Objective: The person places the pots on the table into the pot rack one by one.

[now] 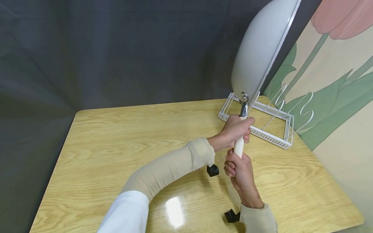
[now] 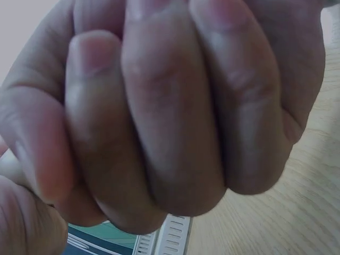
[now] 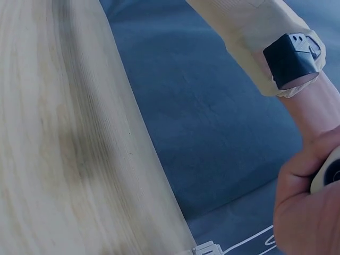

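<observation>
A large white wok [image 1: 256, 51] is held up on edge over the right back of the table, its rounded outside toward the left. My left hand [image 1: 237, 129] grips the white handle [image 1: 239, 147] just below its metal collar. Lower down, my right hand [image 1: 240, 166] wraps round the end of the same handle. Close up in the left wrist view, the curled fingers [image 2: 170, 117] of my left hand fill most of the picture. The right wrist view shows part of a hand at its right edge, with the handle's end [image 3: 332, 175] beside it.
Behind the hands, a white rack [image 1: 271, 137] with wavy wire dividers lies on the wooden table [image 1: 131, 139]. A dark curtain [image 1: 145, 55] hangs along the back. On the right stands a wall [image 1: 349, 119] with painted tulips.
</observation>
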Tool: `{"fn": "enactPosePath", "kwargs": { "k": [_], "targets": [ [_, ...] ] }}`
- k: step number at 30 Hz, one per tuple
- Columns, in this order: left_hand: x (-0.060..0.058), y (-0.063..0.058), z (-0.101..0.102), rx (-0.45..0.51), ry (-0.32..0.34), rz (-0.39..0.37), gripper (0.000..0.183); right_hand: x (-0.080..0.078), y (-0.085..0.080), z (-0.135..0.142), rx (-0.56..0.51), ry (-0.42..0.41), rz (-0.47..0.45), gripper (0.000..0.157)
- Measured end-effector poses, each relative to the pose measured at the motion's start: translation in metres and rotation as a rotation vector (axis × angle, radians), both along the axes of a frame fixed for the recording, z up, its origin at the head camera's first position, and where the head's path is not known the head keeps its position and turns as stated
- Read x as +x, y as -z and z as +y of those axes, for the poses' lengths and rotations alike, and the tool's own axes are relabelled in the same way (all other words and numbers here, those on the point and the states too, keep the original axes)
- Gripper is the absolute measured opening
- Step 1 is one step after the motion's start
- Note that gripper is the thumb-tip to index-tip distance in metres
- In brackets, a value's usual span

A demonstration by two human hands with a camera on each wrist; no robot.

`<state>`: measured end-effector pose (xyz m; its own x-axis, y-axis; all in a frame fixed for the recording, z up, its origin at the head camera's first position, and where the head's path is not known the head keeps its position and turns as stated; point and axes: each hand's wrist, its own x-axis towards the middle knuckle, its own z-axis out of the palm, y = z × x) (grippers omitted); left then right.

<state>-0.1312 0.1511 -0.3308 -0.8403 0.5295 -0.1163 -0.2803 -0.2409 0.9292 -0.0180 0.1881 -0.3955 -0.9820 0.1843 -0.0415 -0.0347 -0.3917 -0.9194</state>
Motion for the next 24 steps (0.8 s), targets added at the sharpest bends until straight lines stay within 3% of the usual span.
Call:
{"fn": "enactPosePath", "kwargs": {
  "k": [16, 24],
  "targets": [
    [0.004, -0.002, 0.012, -0.120, -0.025, 0.103, 0.023, 0.002, 0.003, 0.008, -0.254, -0.176, 0.153, 0.029],
    [0.006, 0.000, 0.014, -0.178, 0.001, 0.140, 0.023, 0.003, 0.008, 0.011, -0.416, -0.321, 0.260, 0.035]
  ]
}}
